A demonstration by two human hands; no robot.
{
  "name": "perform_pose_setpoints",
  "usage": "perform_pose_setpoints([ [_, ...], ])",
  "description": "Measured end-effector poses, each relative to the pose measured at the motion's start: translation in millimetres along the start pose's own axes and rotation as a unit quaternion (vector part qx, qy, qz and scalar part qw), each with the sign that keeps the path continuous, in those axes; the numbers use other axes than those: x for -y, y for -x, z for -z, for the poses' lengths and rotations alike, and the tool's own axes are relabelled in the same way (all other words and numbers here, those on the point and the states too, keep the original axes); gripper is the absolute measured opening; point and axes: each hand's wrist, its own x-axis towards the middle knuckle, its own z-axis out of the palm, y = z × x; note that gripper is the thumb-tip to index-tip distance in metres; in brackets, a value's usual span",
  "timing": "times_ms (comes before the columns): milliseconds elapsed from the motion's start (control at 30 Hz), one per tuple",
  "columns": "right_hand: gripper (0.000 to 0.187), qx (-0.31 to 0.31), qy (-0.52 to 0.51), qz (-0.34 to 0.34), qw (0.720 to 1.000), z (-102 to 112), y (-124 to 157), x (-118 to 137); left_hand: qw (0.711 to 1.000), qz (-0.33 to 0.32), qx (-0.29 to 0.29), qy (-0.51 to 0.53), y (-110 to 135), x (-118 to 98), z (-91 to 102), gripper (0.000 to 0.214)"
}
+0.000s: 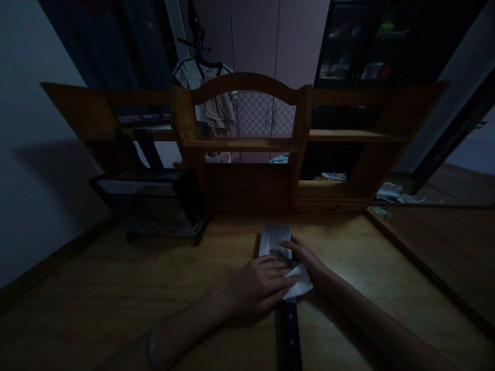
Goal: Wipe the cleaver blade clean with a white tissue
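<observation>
A cleaver with a broad pale blade (274, 238) and a dark handle (292, 332) lies flat on the wooden table (116, 293), handle toward me. My left hand (257, 286) lies palm down with its fingers pressing a white cloth or tissue (299, 284) near where blade meets handle. My right hand (307, 257) reaches in from the right, fingers curled on the same cloth and the blade's near end. The light is dim.
A dark knife block or rack (150, 203) with handles sticking up stands at the back left. A wooden shelf unit (247, 149) with compartments lines the table's back. A raised wooden ledge (425, 257) runs along the right side. A wall is on the left.
</observation>
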Motion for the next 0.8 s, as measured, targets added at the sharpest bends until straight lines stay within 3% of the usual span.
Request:
perform_pose_setpoints([
  [533,0.032,0.002,0.001,-0.003,1.0,1.6,-4.4,-6.1,1.0,-0.001,0.012,-0.011,1.0,2.8,0.8,0.038],
  [800,0.031,0.003,-0.076,-0.033,0.997,5.2,-6.0,-8.3,1.0,0.014,-0.007,-0.017,1.5,1.9,-3.3,0.038],
])
